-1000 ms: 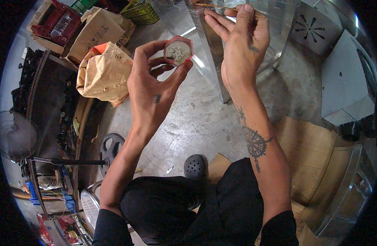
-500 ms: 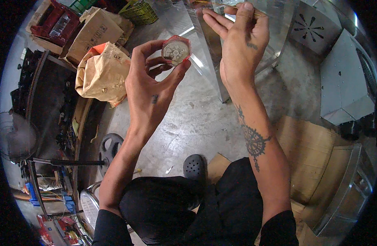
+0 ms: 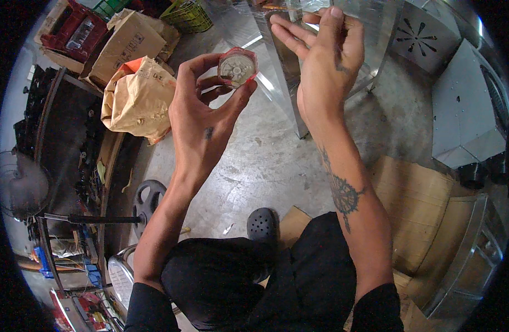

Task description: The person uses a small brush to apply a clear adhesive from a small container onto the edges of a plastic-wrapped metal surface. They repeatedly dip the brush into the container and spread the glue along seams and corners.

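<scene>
Between the thumb and fingers of my left hand [image 3: 202, 110] is a small clear faceted cup [image 3: 237, 67] with red-pink edges. Its round bottom, marked with a radial pattern, faces me. To the right and higher up, my right hand [image 3: 329, 61] pinches a thin stick [image 3: 287, 8] between thumb and index finger, while other fingers stretch out to the left. The stick points left and looks orange-brown toward its far end; its exact kind is unclear. A gap separates the stick from the cup.
A metal-framed table [image 3: 282, 72] stands ahead. Far left are a brown paper bag [image 3: 139, 99], a cardboard box [image 3: 127, 50], a red crate [image 3: 74, 33] and a yellow-green crate [image 3: 188, 15]. Grey metal housings [image 3: 464, 105] and flat cardboard [image 3: 412, 205] lie to the right.
My right hand has turned slightly and the stick has dropped a little in view, showing more of its orange-brown end. My left hand and the cup have hardly moved.
</scene>
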Demonstrator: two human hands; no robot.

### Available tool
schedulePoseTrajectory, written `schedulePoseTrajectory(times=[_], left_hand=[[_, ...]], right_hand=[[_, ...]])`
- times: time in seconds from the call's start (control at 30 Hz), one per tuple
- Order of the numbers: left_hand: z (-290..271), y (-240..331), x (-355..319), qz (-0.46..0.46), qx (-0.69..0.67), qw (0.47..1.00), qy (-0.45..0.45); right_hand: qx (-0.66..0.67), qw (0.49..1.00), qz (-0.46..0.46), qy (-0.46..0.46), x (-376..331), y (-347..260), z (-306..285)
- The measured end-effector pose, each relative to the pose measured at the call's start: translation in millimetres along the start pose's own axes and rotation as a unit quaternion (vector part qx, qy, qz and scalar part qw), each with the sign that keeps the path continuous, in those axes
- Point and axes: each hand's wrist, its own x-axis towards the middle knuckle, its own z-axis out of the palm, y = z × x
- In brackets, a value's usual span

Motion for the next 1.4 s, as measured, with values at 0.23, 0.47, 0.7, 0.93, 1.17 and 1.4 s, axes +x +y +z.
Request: schedulePoseTrajectory(times=[0.23, 0.47, 0.7, 0.93, 1.17, 1.4], left_hand=[[-2.1, -1.1, 0.0, 0.000, 0.014, 1.000, 0.014], [0.8, 4.1, 1.5, 0.027, 0.027, 0.999, 0.017], [0.2, 3.1, 1.7, 0.047, 0.037, 0.998, 0.026], [-0.8, 0.4, 0.4, 0.004, 0.021, 1.000, 0.022], [-1.6, -0.1, -0.1, -0.008, -0.004, 1.000, 0.013], [-4.1, -1.7, 0.7, 0.005, 0.001, 1.000, 0.009]], right_hand=[[-0.195, 0.977, 0.015, -0.085, -38.4, -32.6, -6.9], [-0.363, 0.901, -0.195, -0.137, -33.5, -19.1, -9.1], [-0.359, 0.915, -0.139, -0.123, -31.7, -25.0, -11.9], [-0.085, 0.996, -0.030, -0.006, -2.7, -12.6, -5.4], [-0.003, 1.000, -0.006, 0.015, 11.2, 9.4, -2.7], [-0.009, 0.999, 0.023, 0.034, 10.0, 4.2, 1.7]])
